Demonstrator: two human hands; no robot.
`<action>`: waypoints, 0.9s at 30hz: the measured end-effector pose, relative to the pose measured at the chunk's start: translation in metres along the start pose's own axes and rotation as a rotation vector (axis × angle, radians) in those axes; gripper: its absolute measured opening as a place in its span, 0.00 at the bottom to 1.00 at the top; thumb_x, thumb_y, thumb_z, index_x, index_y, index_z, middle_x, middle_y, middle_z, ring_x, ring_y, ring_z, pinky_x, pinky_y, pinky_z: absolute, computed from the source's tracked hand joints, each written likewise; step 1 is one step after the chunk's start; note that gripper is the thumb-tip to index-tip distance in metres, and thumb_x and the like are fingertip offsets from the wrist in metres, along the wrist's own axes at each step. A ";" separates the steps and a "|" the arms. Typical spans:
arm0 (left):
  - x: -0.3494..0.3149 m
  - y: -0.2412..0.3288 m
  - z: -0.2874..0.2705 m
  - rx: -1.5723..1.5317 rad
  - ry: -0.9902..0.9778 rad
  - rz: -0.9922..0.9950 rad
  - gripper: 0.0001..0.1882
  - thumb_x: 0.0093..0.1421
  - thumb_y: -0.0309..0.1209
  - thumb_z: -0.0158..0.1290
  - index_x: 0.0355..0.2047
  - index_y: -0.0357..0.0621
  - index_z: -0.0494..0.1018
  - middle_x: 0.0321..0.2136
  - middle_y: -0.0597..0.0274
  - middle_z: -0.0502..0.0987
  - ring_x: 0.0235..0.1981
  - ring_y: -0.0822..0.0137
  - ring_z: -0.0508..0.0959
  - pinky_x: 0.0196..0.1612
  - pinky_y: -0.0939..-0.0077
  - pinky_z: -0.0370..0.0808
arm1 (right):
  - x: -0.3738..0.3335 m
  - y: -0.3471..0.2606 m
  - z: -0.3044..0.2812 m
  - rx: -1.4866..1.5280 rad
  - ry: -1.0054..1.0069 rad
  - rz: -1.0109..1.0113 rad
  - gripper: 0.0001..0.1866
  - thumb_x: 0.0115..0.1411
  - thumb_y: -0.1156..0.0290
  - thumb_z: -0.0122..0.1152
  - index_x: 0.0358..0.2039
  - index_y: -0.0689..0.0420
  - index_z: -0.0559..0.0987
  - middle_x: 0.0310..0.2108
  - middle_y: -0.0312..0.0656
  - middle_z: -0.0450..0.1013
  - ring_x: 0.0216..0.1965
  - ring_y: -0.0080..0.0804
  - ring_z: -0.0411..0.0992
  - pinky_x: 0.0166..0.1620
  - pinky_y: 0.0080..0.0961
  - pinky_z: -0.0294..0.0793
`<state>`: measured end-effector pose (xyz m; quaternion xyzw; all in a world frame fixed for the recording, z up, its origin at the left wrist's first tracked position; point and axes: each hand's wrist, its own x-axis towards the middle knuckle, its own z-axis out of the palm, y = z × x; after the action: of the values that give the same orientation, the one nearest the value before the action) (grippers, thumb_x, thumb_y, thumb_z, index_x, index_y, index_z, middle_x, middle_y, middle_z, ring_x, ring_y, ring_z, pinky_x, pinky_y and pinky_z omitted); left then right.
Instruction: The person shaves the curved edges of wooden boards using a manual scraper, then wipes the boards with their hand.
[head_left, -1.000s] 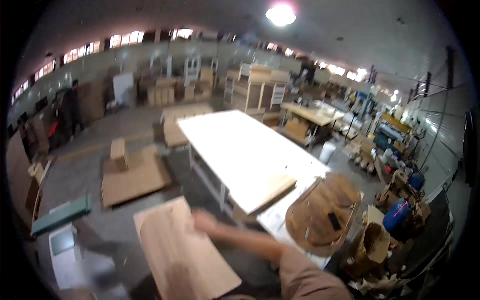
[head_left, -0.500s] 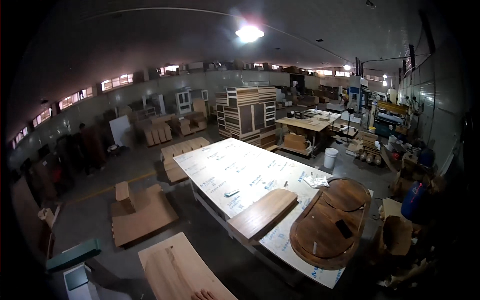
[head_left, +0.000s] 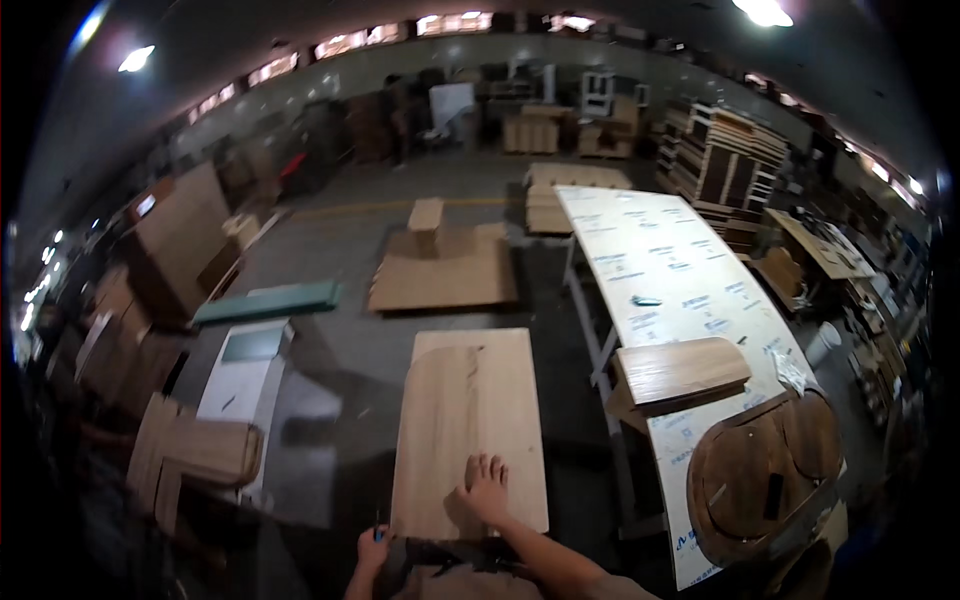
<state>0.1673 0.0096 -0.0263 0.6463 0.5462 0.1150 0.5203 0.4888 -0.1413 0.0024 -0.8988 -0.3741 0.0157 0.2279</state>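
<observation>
We have the pale wooden panel [head_left: 472, 400] straight ahead of the body, long axis running away from us, near end by the waist. Right hand [head_left: 487, 495] is on top of it, palm down, fingers spread and pointing up the grain, gripping nothing; it's nearer the middle of the panel. Left hand [head_left: 373, 549] is just beside the near left corner, fingers curled round a small blue item [head_left: 379, 523], kind too small to tell; we can't tell if that hand touches the edge. From the left hand, the panel lies right and forward. White-topped table [head_left: 650, 240] is off to the right, well apart, bearing a dark brown rounded board [head_left: 735, 455].
</observation>
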 end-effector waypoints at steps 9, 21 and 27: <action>-0.013 -0.009 -0.026 0.055 0.090 0.138 0.18 0.72 0.41 0.66 0.49 0.37 0.87 0.35 0.46 0.88 0.39 0.52 0.88 0.45 0.58 0.83 | 0.005 -0.035 0.005 0.045 -0.005 -0.053 0.48 0.68 0.45 0.56 0.83 0.57 0.63 0.84 0.54 0.58 0.85 0.66 0.45 0.85 0.62 0.37; -0.068 0.007 -0.091 0.086 -0.004 0.144 0.21 0.79 0.40 0.55 0.60 0.34 0.73 0.52 0.34 0.80 0.55 0.30 0.80 0.58 0.48 0.78 | 0.020 -0.035 0.005 -0.043 -0.107 -0.045 0.49 0.71 0.39 0.62 0.83 0.56 0.64 0.84 0.53 0.57 0.86 0.65 0.44 0.85 0.62 0.39; -0.086 0.008 -0.089 0.282 0.033 0.292 0.26 0.79 0.43 0.54 0.70 0.43 0.71 0.57 0.39 0.79 0.57 0.32 0.80 0.60 0.45 0.78 | 0.043 -0.045 0.027 -0.065 -0.073 -0.058 0.49 0.71 0.43 0.67 0.81 0.64 0.63 0.83 0.62 0.56 0.84 0.69 0.46 0.84 0.62 0.44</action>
<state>0.0763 -0.0114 0.0547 0.7831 0.4660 0.1219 0.3934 0.4847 -0.0736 0.0037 -0.8934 -0.4083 0.0295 0.1851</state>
